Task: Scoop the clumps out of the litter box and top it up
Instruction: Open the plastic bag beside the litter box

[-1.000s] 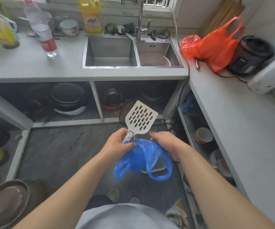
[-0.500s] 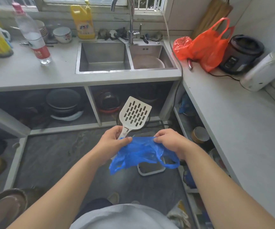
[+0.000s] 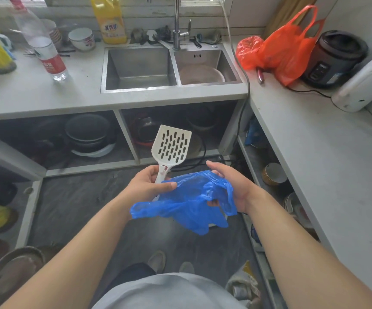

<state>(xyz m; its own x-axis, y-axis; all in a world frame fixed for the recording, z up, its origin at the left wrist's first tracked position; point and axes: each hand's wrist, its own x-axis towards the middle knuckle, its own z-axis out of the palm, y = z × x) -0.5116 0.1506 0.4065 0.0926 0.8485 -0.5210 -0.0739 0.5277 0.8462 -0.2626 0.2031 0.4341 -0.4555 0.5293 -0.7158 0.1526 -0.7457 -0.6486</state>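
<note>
From the head camera, both forearms reach forward over the dark floor in front of the sink. The left hand grips the handle of the white slotted litter scoop, fingers curled round it and thumb pressed over the near edge of the blue plastic bag; the scoop stands nearly upright, its blade tilted a little right, below the sink's front edge. The right hand holds the bag's other side, palm turned inward, fingers loosely curved with the film draped over them and the thumb tucked through a handle loop.

The yellow detergent bottle behind the sink carries a label with characters too blurred to read. The clear water bottle left of the sink has a red label, also unreadable.

Compared with half a second ago, the hands are further apart and the bag is spread wider; the right hand's fingers have loosened from a pinch. The scoop leans less.
</note>
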